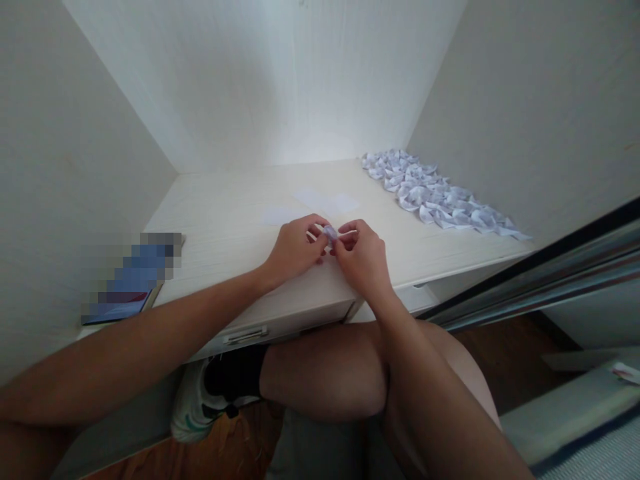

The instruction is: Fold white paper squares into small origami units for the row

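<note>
Between my two hands, just above the front part of the white desktop, is a small piece of folded white paper (330, 233). My left hand (303, 243) pinches it from the left with thumb and fingertips. From the right, my right hand (359, 248) grips the same piece, its fingers curled. The fingers partly cover the paper, so its exact folded shape is hard to make out. Just beyond my hands, several flat white paper slips (313, 199) lie on the desktop, some overlapping.
Many folded white paper pieces (435, 190) lie in rows along the right wall. A blurred-out flat item (133, 280) rests at the desk's left edge. Below the front edge is a drawer with a metal handle (246, 335). A dark-edged sliding-door frame (540, 267) stands at the right.
</note>
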Tool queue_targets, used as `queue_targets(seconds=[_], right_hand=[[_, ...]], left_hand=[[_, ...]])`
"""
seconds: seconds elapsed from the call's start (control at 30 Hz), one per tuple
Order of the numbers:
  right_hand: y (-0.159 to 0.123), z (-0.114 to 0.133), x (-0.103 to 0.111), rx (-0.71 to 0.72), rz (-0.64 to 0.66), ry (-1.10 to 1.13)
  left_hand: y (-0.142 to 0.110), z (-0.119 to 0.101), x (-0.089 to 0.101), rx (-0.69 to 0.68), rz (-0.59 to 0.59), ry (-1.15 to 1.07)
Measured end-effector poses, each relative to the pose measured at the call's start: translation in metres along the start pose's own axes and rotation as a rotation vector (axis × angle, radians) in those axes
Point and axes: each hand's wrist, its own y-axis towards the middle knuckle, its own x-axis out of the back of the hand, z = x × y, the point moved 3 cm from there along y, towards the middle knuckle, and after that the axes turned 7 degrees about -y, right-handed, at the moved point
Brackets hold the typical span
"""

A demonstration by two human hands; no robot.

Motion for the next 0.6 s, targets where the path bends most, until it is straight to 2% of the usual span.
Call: queue_targets(seconds=[0.13,0.27,0.37,0.43,0.53,0.6], right_hand=[[0.011,-0.005,0.015,0.115,0.112,-0.086],[0.025,-0.007,0.026,0.242,0.275,-0.221],[0.035,-0.012,0.029,0.308,0.456,-0.14],[0.039,-0.015,0.031,0.339,0.522,-0.098],[0.037,-0.016,0.034,0.386,0.553,-0.137],[0.032,-0.015,0.036,0.431,0.508,-0.215]], left_hand=[[0.003,-0.009,0.008,-0.264,0.054,0.228],[0.006,-0.013,0.013,-0.496,0.338,0.365],[0.01,-0.009,0.016,-0.543,0.456,0.484],[0.014,-0.005,0.018,-0.546,0.495,0.521],[0.018,0.001,0.02,-0.573,0.499,0.52],[0.021,0.004,0.022,-0.584,0.485,0.489]])
